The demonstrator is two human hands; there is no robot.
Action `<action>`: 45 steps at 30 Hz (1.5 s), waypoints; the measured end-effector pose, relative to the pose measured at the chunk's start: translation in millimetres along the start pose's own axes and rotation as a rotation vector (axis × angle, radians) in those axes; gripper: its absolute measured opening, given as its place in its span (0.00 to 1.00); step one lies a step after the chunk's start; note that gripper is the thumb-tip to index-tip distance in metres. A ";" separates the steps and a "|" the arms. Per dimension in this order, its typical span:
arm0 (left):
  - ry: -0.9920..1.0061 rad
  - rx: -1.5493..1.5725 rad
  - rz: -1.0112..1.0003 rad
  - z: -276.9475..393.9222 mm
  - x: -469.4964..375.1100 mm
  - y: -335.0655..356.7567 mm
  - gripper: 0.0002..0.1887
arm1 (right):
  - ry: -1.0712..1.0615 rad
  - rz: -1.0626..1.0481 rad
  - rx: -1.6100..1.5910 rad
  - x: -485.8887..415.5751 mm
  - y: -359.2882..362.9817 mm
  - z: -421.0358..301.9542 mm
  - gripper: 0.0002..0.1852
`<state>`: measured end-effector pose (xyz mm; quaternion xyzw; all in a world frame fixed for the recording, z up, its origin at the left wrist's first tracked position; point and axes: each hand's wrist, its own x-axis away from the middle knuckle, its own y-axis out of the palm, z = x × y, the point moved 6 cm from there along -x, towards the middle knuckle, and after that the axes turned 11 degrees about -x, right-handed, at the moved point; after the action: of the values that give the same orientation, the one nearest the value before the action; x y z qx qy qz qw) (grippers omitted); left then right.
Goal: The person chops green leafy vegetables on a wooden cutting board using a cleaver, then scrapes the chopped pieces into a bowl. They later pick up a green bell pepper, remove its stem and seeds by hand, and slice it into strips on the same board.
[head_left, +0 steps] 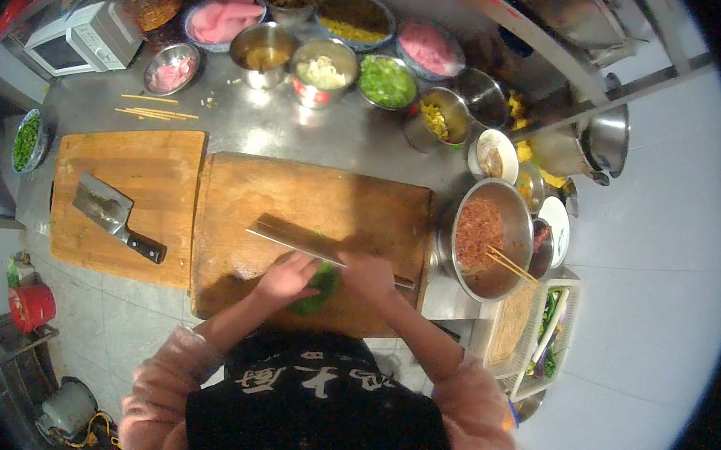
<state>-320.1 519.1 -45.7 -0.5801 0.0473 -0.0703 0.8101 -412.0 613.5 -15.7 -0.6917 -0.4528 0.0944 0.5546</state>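
Observation:
My right hand [368, 277] is closed on a cleaver [295, 246], whose blade points up and left over the right wooden cutting board [253, 176]. Beside the blade, my left hand [288, 279] is bent with its fingertips near the blade and over the edge of a pile of chopped greens [317, 291]; whether it grips any of them cannot be told. The greens lie on the board close to my apron. A second cleaver [105, 205] with a black riveted handle rests flat on the left cutting board [161, 152].
Bowls of pink slices [224, 21], chopped green vegetables [386, 81] and other foods line the steel table's back. A large steel bowl [513, 244] of minced meat with chopsticks stands right of the board. Wooden chopsticks [154, 112] lie behind the left board. A microwave [84, 40] is back left.

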 end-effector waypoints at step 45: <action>-0.001 -0.009 0.241 7.7 12.8 -5.6 0.25 | -0.052 -0.041 -0.050 9.4 -2.4 -4.0 0.08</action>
<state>-306.6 522.3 -37.8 -0.5741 0.1164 0.0280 0.8100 -405.3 617.6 -8.7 -0.6933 -0.4836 0.0896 0.5268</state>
